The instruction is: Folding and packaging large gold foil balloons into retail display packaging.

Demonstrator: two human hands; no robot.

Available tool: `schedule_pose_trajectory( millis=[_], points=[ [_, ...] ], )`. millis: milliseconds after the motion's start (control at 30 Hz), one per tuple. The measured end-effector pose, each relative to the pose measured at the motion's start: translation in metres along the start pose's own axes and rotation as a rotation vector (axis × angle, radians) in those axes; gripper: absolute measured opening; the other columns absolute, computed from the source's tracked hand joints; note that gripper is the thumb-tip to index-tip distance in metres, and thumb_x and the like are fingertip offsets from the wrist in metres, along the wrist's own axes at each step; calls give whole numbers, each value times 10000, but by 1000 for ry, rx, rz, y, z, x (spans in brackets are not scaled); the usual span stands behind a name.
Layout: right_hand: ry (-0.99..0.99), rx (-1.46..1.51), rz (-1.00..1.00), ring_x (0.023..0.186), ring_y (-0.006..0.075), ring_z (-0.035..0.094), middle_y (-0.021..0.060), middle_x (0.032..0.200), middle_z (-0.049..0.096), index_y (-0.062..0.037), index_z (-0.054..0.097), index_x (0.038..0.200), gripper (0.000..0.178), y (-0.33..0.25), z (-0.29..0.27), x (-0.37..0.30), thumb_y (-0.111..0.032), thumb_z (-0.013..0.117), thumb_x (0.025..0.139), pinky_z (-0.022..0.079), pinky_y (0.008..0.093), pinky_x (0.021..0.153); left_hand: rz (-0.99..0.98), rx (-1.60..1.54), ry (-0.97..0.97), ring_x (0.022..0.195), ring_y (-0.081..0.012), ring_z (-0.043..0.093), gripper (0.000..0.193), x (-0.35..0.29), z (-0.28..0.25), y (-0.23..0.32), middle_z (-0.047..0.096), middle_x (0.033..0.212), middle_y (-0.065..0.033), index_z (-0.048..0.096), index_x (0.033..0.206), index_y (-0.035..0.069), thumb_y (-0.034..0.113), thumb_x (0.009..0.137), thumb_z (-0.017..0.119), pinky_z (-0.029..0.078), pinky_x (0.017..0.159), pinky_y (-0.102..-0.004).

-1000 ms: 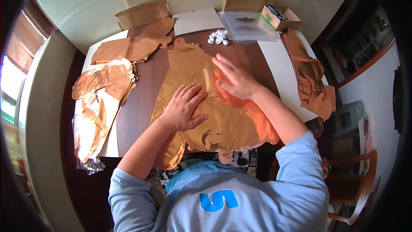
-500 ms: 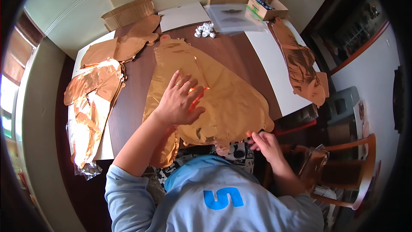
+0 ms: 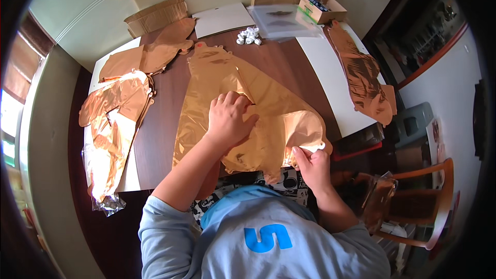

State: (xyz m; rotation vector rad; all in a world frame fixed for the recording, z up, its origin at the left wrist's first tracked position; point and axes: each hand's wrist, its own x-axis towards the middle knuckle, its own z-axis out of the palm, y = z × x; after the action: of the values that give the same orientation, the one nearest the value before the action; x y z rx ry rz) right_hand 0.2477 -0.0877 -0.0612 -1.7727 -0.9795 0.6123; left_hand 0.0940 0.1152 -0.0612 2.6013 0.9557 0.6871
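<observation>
A large flat copper-coloured foil balloon [image 3: 217,77] lies on the dark table before me, its near edge hanging over the table's front. My left hand [image 3: 231,121] rests over its middle, fingers curled down by a crease; the fingertips are hidden, and what they hold cannot be made out. At the near right corner my right hand [image 3: 313,168] is closed, pinching the foil's edge between thumb and fingers. That corner is lifted and folded back, showing a paler shiny side.
More copper foil balloons [image 3: 116,113] lie at the left and another folded one [image 3: 361,72] at the right, on white sheets. Small white rolls [image 3: 249,35], a clear plastic sheet [image 3: 281,23] and an open box [image 3: 323,10] sit at the back. A wooden chair [image 3: 439,201] stands right.
My left hand has come down and slightly right, its spread fingers now curled. My right hand has moved up to the balloon's near right corner, which is now folded back.
</observation>
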Motion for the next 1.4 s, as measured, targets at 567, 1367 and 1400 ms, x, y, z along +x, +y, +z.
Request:
schedule_pose_trajectory(
  millis=[567,1367,1400],
  points=[
    [-70,-576,-946,949,214,597,61,1000,650,-38,668,987,197,-12,22,-3,-96,647,800,468,390,839,-88,152,178,1023,-274,547,448,4,30,-8,556,1031,-56,644,965,158,443,667,820,403,919,-420],
    [-326,-758,-909,1264,315,486,120,1380,531,-43,550,1333,506,3,13,79,-218,671,874,302,520,1128,-95,125,160,1058,-272,541,468,0,30,-8,551,1056,-60,659,970,164,502,682,805,394,976,-434],
    [-336,-773,-907,1272,320,478,123,1386,524,-46,549,1335,509,3,13,79,-224,670,874,293,525,1135,-114,107,131,1058,-274,541,468,0,28,-7,549,1060,-63,660,974,163,498,682,805,394,977,-436]
  ],
)
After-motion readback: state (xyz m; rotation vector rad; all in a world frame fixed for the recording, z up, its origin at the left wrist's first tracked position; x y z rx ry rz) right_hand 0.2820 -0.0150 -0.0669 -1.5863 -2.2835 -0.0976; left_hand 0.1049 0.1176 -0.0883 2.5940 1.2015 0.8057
